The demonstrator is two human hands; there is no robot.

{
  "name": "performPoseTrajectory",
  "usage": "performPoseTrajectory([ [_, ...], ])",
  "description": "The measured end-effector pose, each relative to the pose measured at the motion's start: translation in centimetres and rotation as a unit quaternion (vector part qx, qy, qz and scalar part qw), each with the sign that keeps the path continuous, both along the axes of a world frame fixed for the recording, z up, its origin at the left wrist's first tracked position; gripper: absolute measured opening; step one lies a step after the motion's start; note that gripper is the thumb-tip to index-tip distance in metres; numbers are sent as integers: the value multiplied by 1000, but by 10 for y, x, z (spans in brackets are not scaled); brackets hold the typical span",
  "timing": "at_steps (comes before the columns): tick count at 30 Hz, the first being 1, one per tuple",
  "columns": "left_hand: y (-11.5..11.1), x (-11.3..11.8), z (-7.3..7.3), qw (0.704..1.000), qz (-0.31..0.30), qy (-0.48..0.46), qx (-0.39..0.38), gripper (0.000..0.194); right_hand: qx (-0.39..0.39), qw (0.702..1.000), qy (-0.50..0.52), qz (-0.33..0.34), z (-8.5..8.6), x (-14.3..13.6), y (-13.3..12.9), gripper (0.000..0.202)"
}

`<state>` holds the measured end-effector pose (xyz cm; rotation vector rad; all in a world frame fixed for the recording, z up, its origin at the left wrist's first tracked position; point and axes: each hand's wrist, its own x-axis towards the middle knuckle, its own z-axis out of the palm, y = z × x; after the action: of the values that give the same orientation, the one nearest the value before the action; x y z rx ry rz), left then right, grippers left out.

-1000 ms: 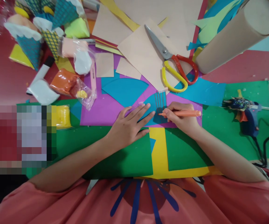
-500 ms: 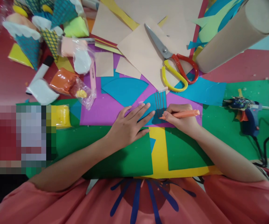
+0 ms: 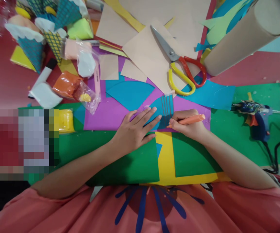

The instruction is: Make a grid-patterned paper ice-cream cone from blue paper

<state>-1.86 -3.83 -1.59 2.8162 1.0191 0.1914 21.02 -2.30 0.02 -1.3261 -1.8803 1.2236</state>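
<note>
Smooth orange plastic forms the marker (image 3: 190,119), set against the matt, paper-like surface of a lined blue sheet (image 3: 167,105). Bare metal blades (image 3: 159,39) on the scissors (image 3: 171,55) carry a dull sheen above glossy, plastic-looking handles (image 3: 185,70). Clear, crinkled plastic wraps a shiny orange packet (image 3: 65,84). The glue gun (image 3: 260,124) pairs smooth blue plastic with a rough, crusted front; matt green sheets (image 3: 88,150) lie below a soft cloth shirt (image 3: 93,213) and over a smooth red tabletop (image 3: 229,67).
</note>
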Motion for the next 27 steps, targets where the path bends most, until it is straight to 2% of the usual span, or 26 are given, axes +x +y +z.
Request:
performPoseTrajectory([
  [19, 0, 0, 0, 1000, -1, 2, 15, 50, -17, 1000, 12, 5, -3, 1, -1, 36],
  [23, 0, 0, 0, 1000, -3, 2, 18, 50, -29, 998, 54, -30, -1, 2, 2, 31],
  [27, 0, 1, 1, 1000, 0, 9, 7, 50, -71, 983, 135, -106, -1, 4, 5, 25],
])
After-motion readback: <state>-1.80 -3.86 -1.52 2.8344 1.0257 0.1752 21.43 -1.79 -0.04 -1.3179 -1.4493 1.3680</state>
